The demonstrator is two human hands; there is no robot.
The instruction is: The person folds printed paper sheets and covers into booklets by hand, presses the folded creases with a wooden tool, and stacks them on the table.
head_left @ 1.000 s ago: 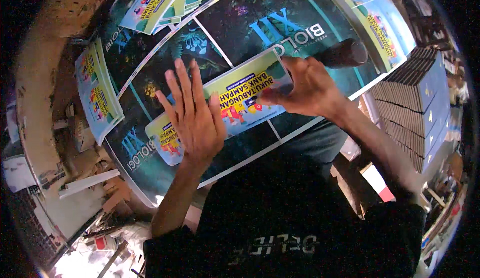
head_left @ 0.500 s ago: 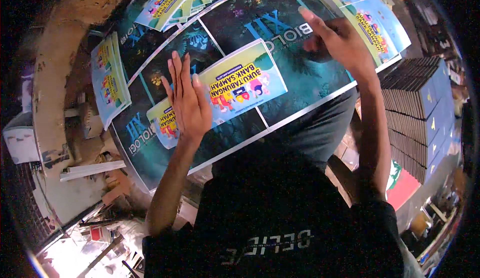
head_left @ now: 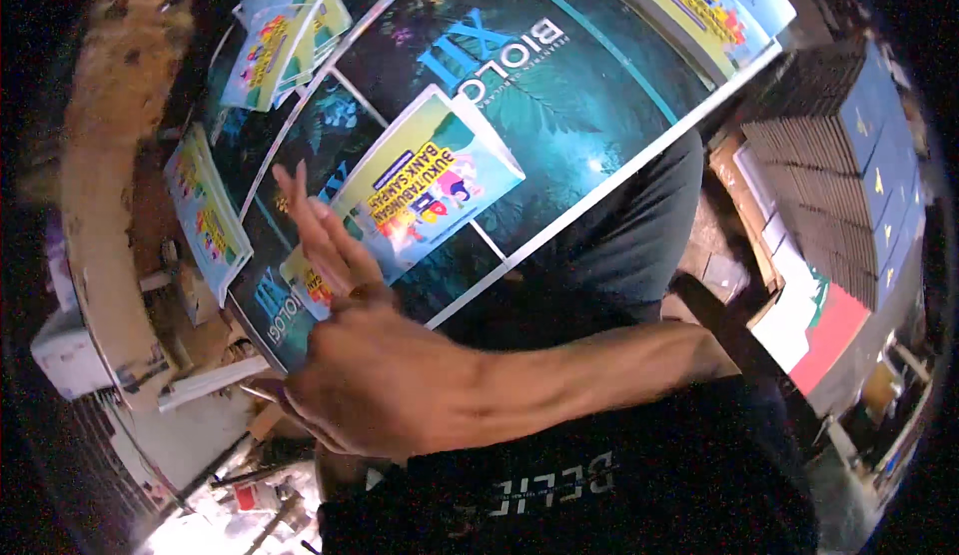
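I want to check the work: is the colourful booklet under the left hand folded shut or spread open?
Folded shut. The booklet lies flat on the dark printed sheet, showing only its cover; a doubled edge shows at its upper right. The left hand touches its lower end.

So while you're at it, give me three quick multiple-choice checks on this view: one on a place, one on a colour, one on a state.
1. The yellow-green booklet lies:
A. on the big printed sheet
B. on a stack of dark books
C. on the floor

2. The sheet's main colour is:
A. red
B. dark teal
C. plain white

3. The left hand has its fingers:
A. curled into a fist
B. stretched out straight
C. wrapped round a pen

Key:
1 A, the sheet shows on all sides of the booklet.
2 B, dark teal fills it, with only thin white lines.
3 B, they point out straight at the booklet's lower edge.
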